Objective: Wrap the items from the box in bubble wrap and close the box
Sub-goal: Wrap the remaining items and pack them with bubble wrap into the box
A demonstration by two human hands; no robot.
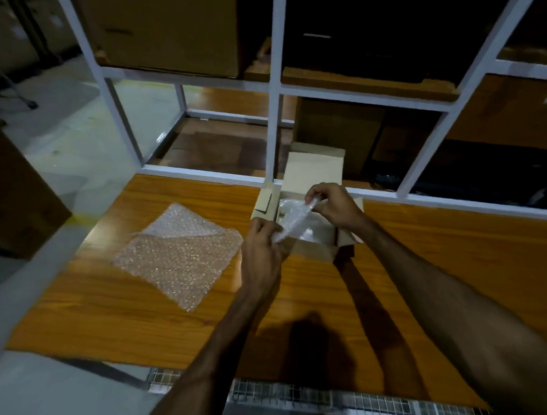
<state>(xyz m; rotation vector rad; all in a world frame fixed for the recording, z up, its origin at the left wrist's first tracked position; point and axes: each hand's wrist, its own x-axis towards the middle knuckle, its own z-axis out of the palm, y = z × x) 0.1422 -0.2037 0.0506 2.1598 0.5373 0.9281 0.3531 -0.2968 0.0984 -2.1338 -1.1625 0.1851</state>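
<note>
Both hands' fingers pinch a bubble-wrapped item [293, 217] over the open box [311, 237] near the counter's [113, 308] far edge: left hand [262, 239] at its near end, right hand [334, 204] at its far end.

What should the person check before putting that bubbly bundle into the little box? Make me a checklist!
1. Left hand grips the lower end of the clear bubble-wrapped bundle: ok.
2. Right hand pinches the bundle's upper end: ok.
3. Small open tan cardboard box has its lid flap up: ok.
4. Bundle is over the box opening: ok.
5. Bundle is fully wrapped: cannot tell.
6. Spare flat sheet of bubble wrap lies ready on the wooden table: ok.
</note>
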